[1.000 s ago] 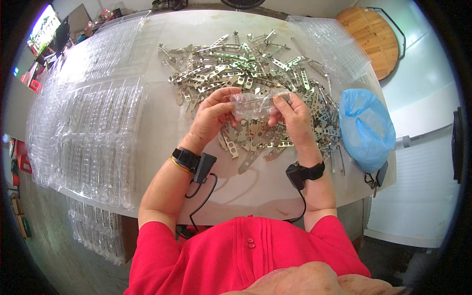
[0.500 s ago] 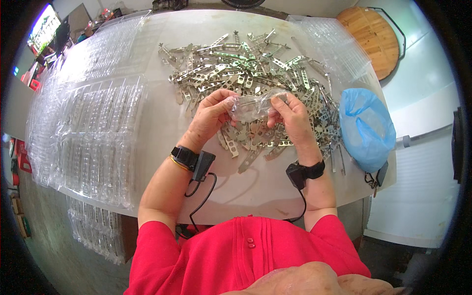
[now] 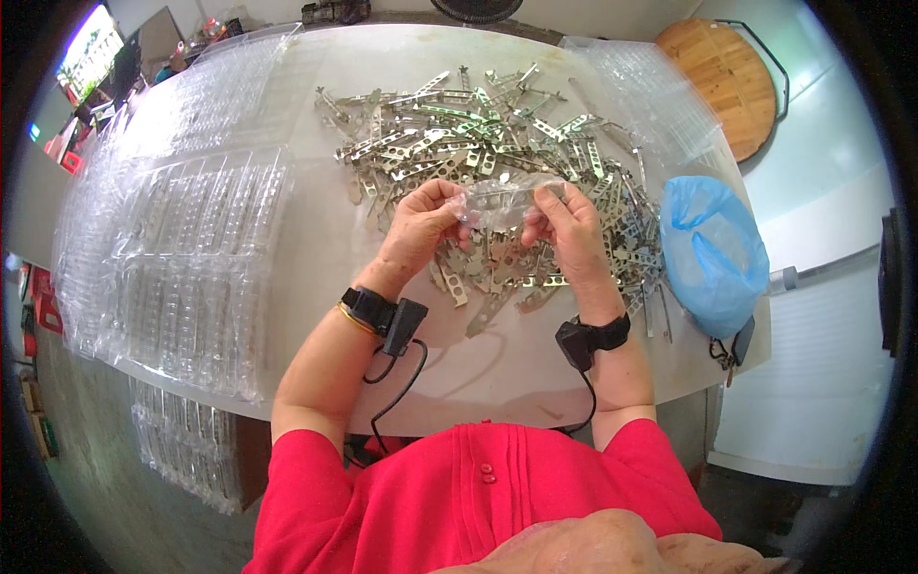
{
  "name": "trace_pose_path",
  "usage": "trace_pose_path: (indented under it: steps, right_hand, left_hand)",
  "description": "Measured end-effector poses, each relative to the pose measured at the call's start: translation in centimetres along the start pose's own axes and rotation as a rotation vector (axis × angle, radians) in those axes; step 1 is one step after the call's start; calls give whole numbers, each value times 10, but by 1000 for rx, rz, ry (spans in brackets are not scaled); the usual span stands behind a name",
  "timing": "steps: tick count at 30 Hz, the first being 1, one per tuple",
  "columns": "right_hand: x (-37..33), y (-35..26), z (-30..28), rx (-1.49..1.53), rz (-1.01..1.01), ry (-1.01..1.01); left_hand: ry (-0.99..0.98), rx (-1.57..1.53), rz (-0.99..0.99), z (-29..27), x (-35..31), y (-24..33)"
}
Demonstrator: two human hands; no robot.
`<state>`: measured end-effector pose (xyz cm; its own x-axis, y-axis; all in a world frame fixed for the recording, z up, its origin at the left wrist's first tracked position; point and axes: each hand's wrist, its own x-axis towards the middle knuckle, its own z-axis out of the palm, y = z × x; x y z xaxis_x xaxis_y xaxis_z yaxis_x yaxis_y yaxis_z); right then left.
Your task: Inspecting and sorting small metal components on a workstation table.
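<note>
Between my hands, a crumpled piece of clear plastic [image 3: 502, 203] is stretched over the pile; whether anything lies inside it I cannot tell. My left hand [image 3: 426, 222] pinches its left end between thumb and fingers. Its right end is gripped by my right hand [image 3: 566, 225], thumb on top. Beneath and beyond them spreads a loose heap of flat metal strips with holes [image 3: 430, 143], silvery and overlapping. Several of these strips lie close under my wrists, nearer the table's front.
Stacked clear plastic trays [image 3: 201, 258] cover the table's left side, and more trays [image 3: 641, 91] lie at the far right. A blue plastic bag [image 3: 715, 253] sits at the right edge. Past it leans a round wooden board [image 3: 722, 86]. Cables hang from both wrist straps.
My left hand has shifted slightly right, toward the other hand. The clear plastic between them looks bunched a little differently. The right hand has barely moved.
</note>
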<state>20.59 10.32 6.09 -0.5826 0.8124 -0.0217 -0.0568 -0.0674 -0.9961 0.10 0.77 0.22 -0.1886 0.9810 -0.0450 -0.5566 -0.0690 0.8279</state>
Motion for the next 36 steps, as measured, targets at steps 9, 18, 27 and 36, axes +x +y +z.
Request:
trace_pose_path:
  steps: [9, 18, 27, 36]
  right_hand:
    - [3, -1, -6, -42, -84, 91]
    - [-2, -18, -6, -220, -127, 72]
    - [-7, -15, -1, -226, -145, -53]
    - [-6, -19, -9, -142, -92, -192]
  left_hand:
    - [173, 30, 150, -8, 6, 0]
    - [222, 12, 256, -21, 4, 3]
    - [-139, 433, 154, 25, -13, 15]
    - [-147, 533, 11, 24, -7, 13]
